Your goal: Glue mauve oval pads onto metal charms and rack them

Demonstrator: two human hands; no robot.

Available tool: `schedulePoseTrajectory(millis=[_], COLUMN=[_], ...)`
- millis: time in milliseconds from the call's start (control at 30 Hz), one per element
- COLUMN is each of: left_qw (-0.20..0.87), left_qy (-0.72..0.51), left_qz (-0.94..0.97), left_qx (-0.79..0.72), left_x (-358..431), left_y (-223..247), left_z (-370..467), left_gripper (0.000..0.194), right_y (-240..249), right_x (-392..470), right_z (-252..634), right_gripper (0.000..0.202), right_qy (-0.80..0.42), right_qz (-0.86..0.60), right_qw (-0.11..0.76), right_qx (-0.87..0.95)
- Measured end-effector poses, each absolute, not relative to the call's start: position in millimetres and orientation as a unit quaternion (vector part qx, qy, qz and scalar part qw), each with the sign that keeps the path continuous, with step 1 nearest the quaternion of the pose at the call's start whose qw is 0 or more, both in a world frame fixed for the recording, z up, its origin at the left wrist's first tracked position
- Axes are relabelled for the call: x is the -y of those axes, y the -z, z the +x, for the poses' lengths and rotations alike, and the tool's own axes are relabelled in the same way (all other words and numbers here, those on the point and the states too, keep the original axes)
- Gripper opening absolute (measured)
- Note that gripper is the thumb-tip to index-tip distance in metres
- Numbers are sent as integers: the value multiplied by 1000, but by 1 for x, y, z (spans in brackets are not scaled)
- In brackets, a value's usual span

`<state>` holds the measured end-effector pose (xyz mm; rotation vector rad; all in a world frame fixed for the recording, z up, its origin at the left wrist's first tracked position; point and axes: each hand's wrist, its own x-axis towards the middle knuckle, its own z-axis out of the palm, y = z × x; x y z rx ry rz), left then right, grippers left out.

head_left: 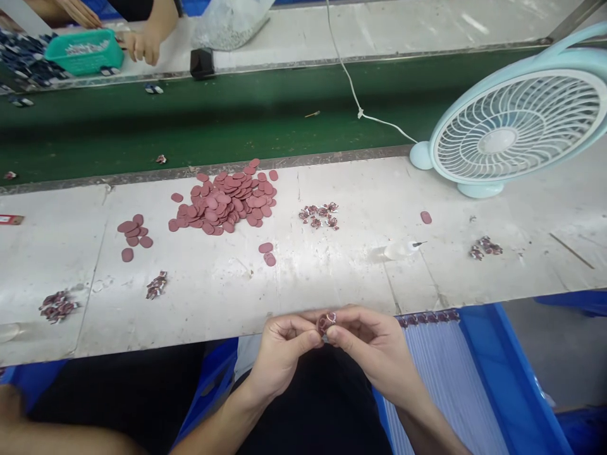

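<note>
Close together at the table's near edge, my left hand (287,347) and my right hand (372,347) both pinch one small brown-and-white figurine piece (326,323) between thumbs and fingers. Its underside is hidden by the fingertips. Ahead of my hands, on the white table (332,278), lie a few red oval discs (268,253) and a cluster of similar small brown-and-white pieces (320,216). Further left is a large heap of red oval discs (227,199). To the right, a clear bottle with a thin dark tip (401,250) lies on its side.
A light-blue fan (507,136) stands at the right, its white cord (353,88) crossing the green conveyor belt (265,107). Below right is a blue crate (512,373). A co-worker's hand (142,45) is beside a teal basket (85,54); another person's arm shows at lower left.
</note>
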<state>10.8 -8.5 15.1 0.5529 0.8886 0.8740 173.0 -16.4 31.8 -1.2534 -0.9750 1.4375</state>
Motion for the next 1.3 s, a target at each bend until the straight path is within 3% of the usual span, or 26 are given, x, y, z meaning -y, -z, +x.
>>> schedulePoseTrajectory(millis=[800,867,967,1033,1167,1300], left_qw=[750,740,630,471,193,103], left_qy=[-410,-414,-429,-412,-266,-189], left_qz=[294,319,438,564,757,815], left_qx=[-427,-423,-476,-539,-565,-538], left_x=[6,2,-19,-42,-80,-77], left_y=[-6,-2,4,8,16,24], left_z=[15,10,-11,-31,-61,-64], left_gripper=[4,10,14,16,23,21], right_y=[-12,-7,-3,-1,4,24], right_x=[19,23,34,45,68,98], right_z=[167,173,197,220,270,313], right_gripper=[19,17,17,19,28,34], right_qy=[-565,-581,-580,-549,-429,-309], right_qz=[-541,-542,-568,-592,-655,-719], right_qw=[514,517,527,550,603,610], right_qx=[352,319,250,212,152,120])
